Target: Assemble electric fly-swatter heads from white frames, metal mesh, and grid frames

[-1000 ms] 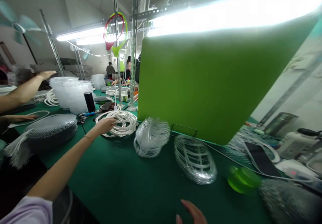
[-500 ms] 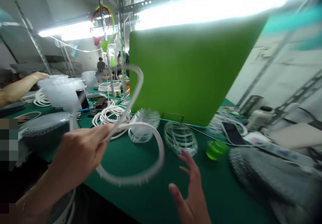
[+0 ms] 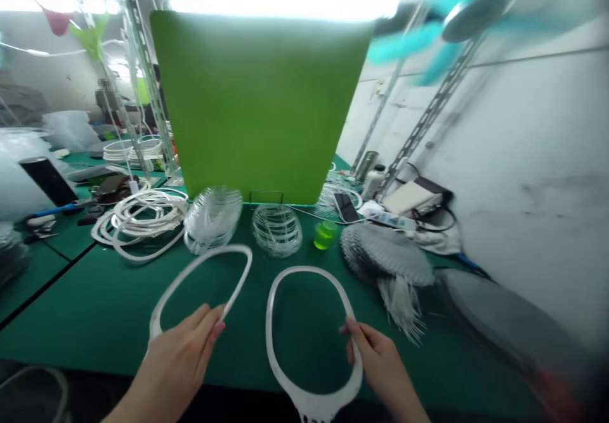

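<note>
White plastic in both hands: your left hand (image 3: 174, 369) closes on the lower end of one oval loop (image 3: 221, 250), and your right hand (image 3: 380, 366) grips the side of a second oval loop (image 3: 269, 328), both held over the green mat (image 3: 95, 340) in front of the green panel (image 3: 257, 106). At the panel's foot stand a clear coiled bundle (image 3: 212, 219) and a wire ring bundle (image 3: 276, 230). Left of the panel lies a heap of white cable (image 3: 143, 217). Right of the panel sit a small green cup (image 3: 324, 235), a smartphone (image 3: 346, 207) and a grey mesh bundle (image 3: 385, 255) trailing white fringe; a teal fan (image 3: 471, 14) spins above.
</note>
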### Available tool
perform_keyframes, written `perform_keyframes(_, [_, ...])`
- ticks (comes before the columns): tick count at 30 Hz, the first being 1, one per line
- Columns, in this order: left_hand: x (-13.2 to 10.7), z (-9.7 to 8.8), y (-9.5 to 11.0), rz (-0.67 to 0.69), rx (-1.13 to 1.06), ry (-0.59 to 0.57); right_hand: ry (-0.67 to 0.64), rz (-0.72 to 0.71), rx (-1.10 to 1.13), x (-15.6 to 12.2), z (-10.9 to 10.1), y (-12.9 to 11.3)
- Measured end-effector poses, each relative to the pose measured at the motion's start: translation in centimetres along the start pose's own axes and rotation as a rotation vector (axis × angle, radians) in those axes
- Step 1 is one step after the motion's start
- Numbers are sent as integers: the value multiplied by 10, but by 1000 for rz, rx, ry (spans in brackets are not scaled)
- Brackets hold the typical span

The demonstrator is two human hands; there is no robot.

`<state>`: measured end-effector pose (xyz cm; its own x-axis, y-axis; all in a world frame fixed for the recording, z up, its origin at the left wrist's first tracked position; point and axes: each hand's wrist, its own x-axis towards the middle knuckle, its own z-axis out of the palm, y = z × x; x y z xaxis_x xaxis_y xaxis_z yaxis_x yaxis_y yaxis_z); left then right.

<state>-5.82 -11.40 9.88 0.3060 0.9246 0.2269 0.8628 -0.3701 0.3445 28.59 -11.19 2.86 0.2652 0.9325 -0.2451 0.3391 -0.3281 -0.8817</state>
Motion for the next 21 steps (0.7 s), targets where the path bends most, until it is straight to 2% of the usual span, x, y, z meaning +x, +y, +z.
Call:
perform_keyframes(2, [-14, 33, -2, 41, 61, -31, 52, -18, -172, 4, -7, 8])
perform_keyframes(5, [-26, 68, -9, 192, 96, -72, 250, -72, -524, 20, -22, 4])
perform_keyframes(8, [-27, 84, -10, 305, 126, -29, 510, -260, -713, 56, -49, -9])
perform_keyframes(10, [-22, 91, -3, 397, 127, 26, 614, -344, -828, 86, -69, -16])
perform_keyframes(11, [-19, 95, 3, 472, 125, 42, 601, -307, -891, 99, -77, -18])
perform_keyframes(13, [-12, 107, 17, 639, 138, 49, 491, -203, -996, 119, -89, -20])
perform_keyframes(15, [-6, 122, 32, 738, 164, 41, 419, -174, -1082, 128, -94, -19])
perform_keyframes(18, [-2, 143, 57, 703, 146, 27, 471, -295, -1185, 127, -96, -16])
perform_keyframes(21, [-1, 144, 71, 666, 59, 27, 418, -345, -1143, 125, -98, -13])
